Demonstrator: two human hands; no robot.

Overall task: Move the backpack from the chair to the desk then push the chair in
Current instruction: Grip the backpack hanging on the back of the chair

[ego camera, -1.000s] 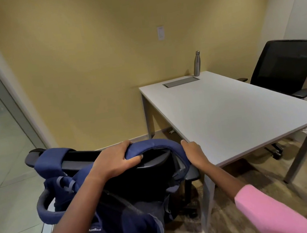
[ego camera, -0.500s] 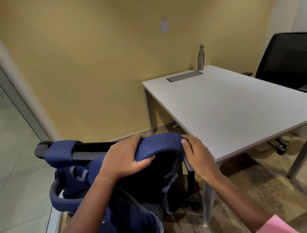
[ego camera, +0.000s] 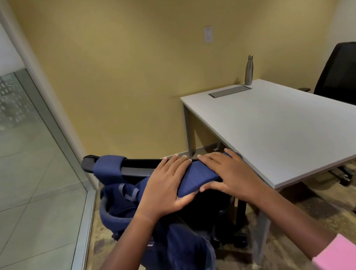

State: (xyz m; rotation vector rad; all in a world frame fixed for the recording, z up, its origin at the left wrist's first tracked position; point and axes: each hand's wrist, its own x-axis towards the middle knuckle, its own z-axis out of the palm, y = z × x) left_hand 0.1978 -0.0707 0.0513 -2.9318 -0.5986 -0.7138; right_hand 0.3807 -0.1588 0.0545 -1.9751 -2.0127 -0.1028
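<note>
A navy blue backpack (ego camera: 177,249) hangs off the back of a black office chair (ego camera: 131,166), its two shoulder straps looped over the top of the backrest. My left hand (ego camera: 168,186) and my right hand (ego camera: 228,173) both grip the right-hand strap (ego camera: 199,177) on top of the backrest, thumbs underneath. The other strap (ego camera: 108,167) drapes over the backrest's left end. The chair stands at the near left corner of the white desk (ego camera: 285,124). The chair's seat is hidden behind the backpack.
A steel bottle (ego camera: 248,70) and a grey cable hatch (ego camera: 230,91) sit at the desk's far end by the yellow wall. A second black chair (ego camera: 347,79) stands on the desk's right. A glass partition (ego camera: 26,156) runs close along the left.
My right hand has come off the strap's right end onto its top beside my left hand. My view has shifted left and closer to the chair.
</note>
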